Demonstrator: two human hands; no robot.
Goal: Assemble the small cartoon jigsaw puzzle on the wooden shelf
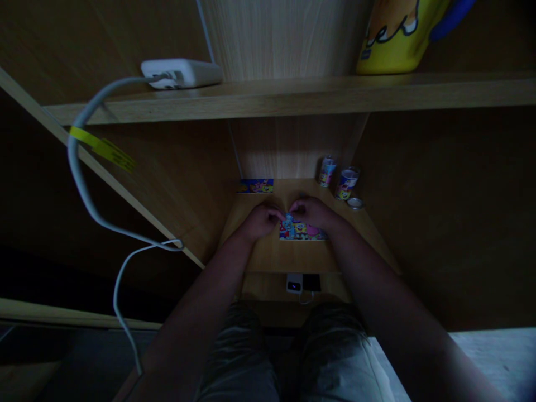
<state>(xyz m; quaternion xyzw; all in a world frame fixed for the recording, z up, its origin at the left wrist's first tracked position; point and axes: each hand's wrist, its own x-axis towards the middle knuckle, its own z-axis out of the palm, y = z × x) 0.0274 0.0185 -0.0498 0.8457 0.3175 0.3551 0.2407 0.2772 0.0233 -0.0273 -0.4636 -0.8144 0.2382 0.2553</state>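
Note:
A flat, brightly coloured cartoon picture [300, 230] lies on the desk top in front of me; its upper edge looks uneven, and seams are too small to make out. My left hand [263, 220] is at its upper left corner, thumb and fingers pinched together. From the right, my right hand [310, 212] reaches over the upper part and covers some of it, its fingertips also pinched close to the left ones. Whatever is between the fingers of either hand is too small and dark to name.
A cartoon card [256, 186] lies at the back left. Two printed tins [327, 171] [347, 184] stand back right beside a round lid [355, 203]. Below the desk edge are a white device [294, 283] and a dark phone-like slab [312, 282]. A cable [77, 167] hangs left from the shelf [268, 100], which holds a yellow mug [389, 50].

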